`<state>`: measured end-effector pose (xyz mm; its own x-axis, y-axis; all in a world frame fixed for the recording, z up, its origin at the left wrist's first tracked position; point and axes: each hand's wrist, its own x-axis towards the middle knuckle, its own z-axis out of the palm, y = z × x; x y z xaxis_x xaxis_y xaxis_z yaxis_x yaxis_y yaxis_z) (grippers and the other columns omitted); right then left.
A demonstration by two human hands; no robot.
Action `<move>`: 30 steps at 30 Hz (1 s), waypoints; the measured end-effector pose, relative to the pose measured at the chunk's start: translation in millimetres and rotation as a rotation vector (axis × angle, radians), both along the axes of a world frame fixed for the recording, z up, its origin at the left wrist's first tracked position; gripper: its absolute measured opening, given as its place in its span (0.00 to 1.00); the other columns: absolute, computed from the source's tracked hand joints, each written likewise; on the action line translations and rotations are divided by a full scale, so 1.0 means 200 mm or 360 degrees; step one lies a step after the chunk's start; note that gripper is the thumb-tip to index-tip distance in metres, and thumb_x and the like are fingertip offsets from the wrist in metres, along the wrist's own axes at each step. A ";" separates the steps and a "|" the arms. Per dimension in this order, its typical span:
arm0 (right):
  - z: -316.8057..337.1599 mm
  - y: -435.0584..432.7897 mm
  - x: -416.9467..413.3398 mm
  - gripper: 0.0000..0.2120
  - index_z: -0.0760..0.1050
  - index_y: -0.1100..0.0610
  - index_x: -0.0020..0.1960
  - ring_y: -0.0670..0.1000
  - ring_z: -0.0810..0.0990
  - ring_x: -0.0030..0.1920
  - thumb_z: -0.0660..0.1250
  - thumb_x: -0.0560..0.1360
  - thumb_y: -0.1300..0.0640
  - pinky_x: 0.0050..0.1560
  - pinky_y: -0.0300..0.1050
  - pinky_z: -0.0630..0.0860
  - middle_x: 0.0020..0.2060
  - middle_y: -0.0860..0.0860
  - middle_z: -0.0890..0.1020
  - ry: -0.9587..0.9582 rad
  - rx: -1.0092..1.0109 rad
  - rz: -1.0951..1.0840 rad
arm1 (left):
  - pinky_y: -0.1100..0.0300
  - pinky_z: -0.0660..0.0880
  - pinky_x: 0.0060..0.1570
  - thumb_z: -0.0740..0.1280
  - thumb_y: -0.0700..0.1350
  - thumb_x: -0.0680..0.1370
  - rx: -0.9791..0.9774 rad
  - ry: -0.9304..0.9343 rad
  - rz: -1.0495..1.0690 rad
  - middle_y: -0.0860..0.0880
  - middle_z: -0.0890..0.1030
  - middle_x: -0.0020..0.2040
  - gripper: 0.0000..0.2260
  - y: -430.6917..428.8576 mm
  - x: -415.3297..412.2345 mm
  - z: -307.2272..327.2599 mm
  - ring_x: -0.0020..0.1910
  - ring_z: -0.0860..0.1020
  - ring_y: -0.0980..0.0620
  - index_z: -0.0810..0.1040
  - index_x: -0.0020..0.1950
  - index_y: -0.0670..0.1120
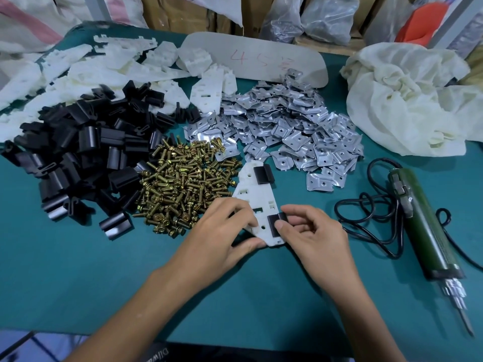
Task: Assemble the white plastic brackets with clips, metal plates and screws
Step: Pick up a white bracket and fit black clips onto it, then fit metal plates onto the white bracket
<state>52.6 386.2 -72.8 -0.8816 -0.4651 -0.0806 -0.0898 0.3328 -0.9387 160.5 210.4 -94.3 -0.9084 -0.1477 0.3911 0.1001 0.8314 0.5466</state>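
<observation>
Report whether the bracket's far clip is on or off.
On. The far clip straddles the bracket's right edge with no hand on it; the right hand pinches the near clip.

Spread over the whole work surface: a teal table cover (78, 270). Lying on it at the right, a green electric screwdriver (423, 218), bit (465, 322) aimed at the near right corner, with a black cord (380, 159) looped loosely beside the body. Farther back on the right, a crumpled cream cloth bag (407, 100). Propped at the rear, a grey oval board (261, 56) marked in red. Beyond the table, cardboard boxes (177, 11), clear plastic bags (329, 17), woven sacks (31, 19) and something orange (423, 19).
</observation>
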 end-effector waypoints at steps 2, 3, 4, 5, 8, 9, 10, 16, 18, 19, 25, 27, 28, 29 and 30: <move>-0.01 0.00 -0.01 0.11 0.83 0.45 0.49 0.45 0.79 0.37 0.78 0.73 0.59 0.47 0.44 0.80 0.43 0.50 0.84 -0.0020 -0.0005 -0.0004 | 0.61 0.70 0.57 0.73 0.55 0.76 0.0012 -0.0017 -0.0005 0.55 0.74 0.55 0.13 0.00 -0.01 0.00 0.57 0.72 0.53 0.77 0.51 0.48; -0.01 0.00 -0.01 0.10 0.83 0.46 0.49 0.45 0.79 0.37 0.78 0.73 0.59 0.46 0.44 0.79 0.43 0.50 0.84 -0.0026 0.0004 -0.0010 | 0.61 0.70 0.58 0.73 0.55 0.76 0.0019 -0.0030 -0.0010 0.55 0.74 0.55 0.13 -0.01 -0.01 0.01 0.58 0.72 0.53 0.77 0.51 0.48; -0.01 0.00 -0.02 0.09 0.83 0.47 0.49 0.45 0.78 0.37 0.78 0.73 0.58 0.46 0.43 0.79 0.42 0.49 0.84 -0.0032 0.0017 -0.0015 | 0.61 0.70 0.58 0.73 0.55 0.75 0.0025 -0.0044 -0.0019 0.55 0.74 0.56 0.13 -0.01 -0.02 0.01 0.58 0.72 0.53 0.77 0.51 0.49; -0.01 0.00 -0.03 0.08 0.83 0.47 0.49 0.44 0.78 0.36 0.78 0.73 0.57 0.45 0.42 0.79 0.41 0.48 0.84 -0.0036 0.0036 -0.0013 | 0.61 0.70 0.58 0.74 0.55 0.75 0.0035 -0.0055 -0.0033 0.55 0.74 0.56 0.13 -0.01 -0.02 0.02 0.58 0.72 0.53 0.77 0.51 0.48; 0.03 0.01 -0.07 0.06 0.83 0.47 0.49 0.41 0.76 0.34 0.77 0.73 0.51 0.42 0.36 0.76 0.39 0.45 0.84 0.0068 0.0141 0.0009 | 0.61 0.69 0.59 0.73 0.55 0.75 0.0105 -0.0069 -0.0058 0.55 0.75 0.55 0.13 -0.02 -0.04 0.03 0.58 0.72 0.52 0.78 0.50 0.48; 0.05 0.01 -0.11 0.07 0.82 0.47 0.51 0.41 0.76 0.34 0.76 0.74 0.50 0.41 0.34 0.74 0.40 0.44 0.84 0.0171 0.0207 0.0010 | 0.61 0.69 0.59 0.73 0.55 0.75 0.0135 -0.0060 -0.0050 0.55 0.75 0.54 0.12 -0.02 -0.05 0.04 0.57 0.72 0.53 0.78 0.49 0.48; 0.08 0.01 -0.15 0.08 0.81 0.46 0.53 0.42 0.77 0.35 0.75 0.74 0.49 0.42 0.35 0.74 0.43 0.43 0.83 0.0298 0.0300 0.0013 | 0.61 0.69 0.58 0.72 0.55 0.75 0.0160 -0.0050 -0.0040 0.55 0.75 0.53 0.12 -0.02 -0.05 0.05 0.57 0.73 0.53 0.78 0.48 0.48; 0.22 0.01 -0.49 0.19 0.78 0.50 0.66 0.56 0.74 0.64 0.74 0.76 0.49 0.61 0.50 0.70 0.61 0.55 0.78 0.0770 0.1082 0.0197 | 0.57 0.72 0.50 0.72 0.50 0.76 0.0083 0.0073 -0.0078 0.53 0.77 0.46 0.09 0.04 -0.03 0.04 0.51 0.76 0.50 0.76 0.41 0.47; 0.26 0.00 -0.57 0.24 0.76 0.50 0.69 0.59 0.71 0.67 0.75 0.75 0.47 0.63 0.51 0.70 0.62 0.57 0.74 0.0705 0.1347 0.0368 | 0.57 0.73 0.50 0.71 0.50 0.77 0.0066 0.0115 -0.0083 0.53 0.77 0.46 0.09 0.04 -0.02 0.04 0.50 0.76 0.50 0.77 0.42 0.47; 0.29 -0.01 -0.61 0.24 0.76 0.49 0.68 0.59 0.72 0.66 0.75 0.74 0.46 0.63 0.52 0.71 0.62 0.57 0.74 0.0673 0.1450 0.0442 | 0.56 0.73 0.50 0.71 0.50 0.77 0.0071 0.0125 -0.0079 0.53 0.77 0.46 0.09 0.04 -0.02 0.04 0.50 0.76 0.50 0.77 0.42 0.46; 0.32 -0.07 -0.67 0.20 0.74 0.46 0.55 0.54 0.71 0.55 0.79 0.68 0.47 0.55 0.53 0.76 0.51 0.49 0.71 0.0694 0.1627 0.0708 | 0.54 0.73 0.47 0.70 0.49 0.78 0.0099 0.0157 -0.0081 0.53 0.78 0.43 0.08 0.03 -0.01 0.04 0.47 0.77 0.50 0.77 0.42 0.46; 0.32 -0.07 -0.68 0.21 0.74 0.48 0.56 0.54 0.70 0.55 0.79 0.68 0.48 0.54 0.52 0.75 0.53 0.49 0.71 0.0677 0.1636 0.0734 | 0.54 0.74 0.47 0.70 0.49 0.77 0.0096 0.0161 -0.0072 0.53 0.79 0.43 0.08 0.03 -0.01 0.05 0.47 0.77 0.50 0.78 0.43 0.46; 0.32 -0.07 -0.68 0.20 0.75 0.49 0.55 0.54 0.71 0.54 0.79 0.68 0.48 0.53 0.51 0.75 0.52 0.49 0.72 0.0674 0.1641 0.0754 | 0.54 0.74 0.47 0.70 0.49 0.77 0.0094 0.0169 -0.0060 0.53 0.79 0.43 0.08 0.03 -0.01 0.05 0.47 0.77 0.50 0.78 0.43 0.45; 0.32 -0.08 -0.68 0.19 0.75 0.51 0.54 0.53 0.72 0.52 0.79 0.68 0.48 0.52 0.51 0.75 0.50 0.49 0.73 0.0682 0.1645 0.0778 | 0.54 0.74 0.47 0.70 0.48 0.77 0.0096 0.0180 -0.0044 0.53 0.79 0.43 0.08 0.03 -0.01 0.05 0.47 0.77 0.50 0.78 0.44 0.45; 0.32 -0.08 -0.67 0.18 0.75 0.51 0.51 0.53 0.74 0.49 0.79 0.67 0.48 0.49 0.51 0.76 0.48 0.49 0.75 0.0697 0.1630 0.0796 | 0.53 0.74 0.47 0.70 0.48 0.77 0.0107 0.0195 -0.0024 0.53 0.79 0.44 0.08 0.03 -0.01 0.05 0.47 0.77 0.50 0.79 0.44 0.45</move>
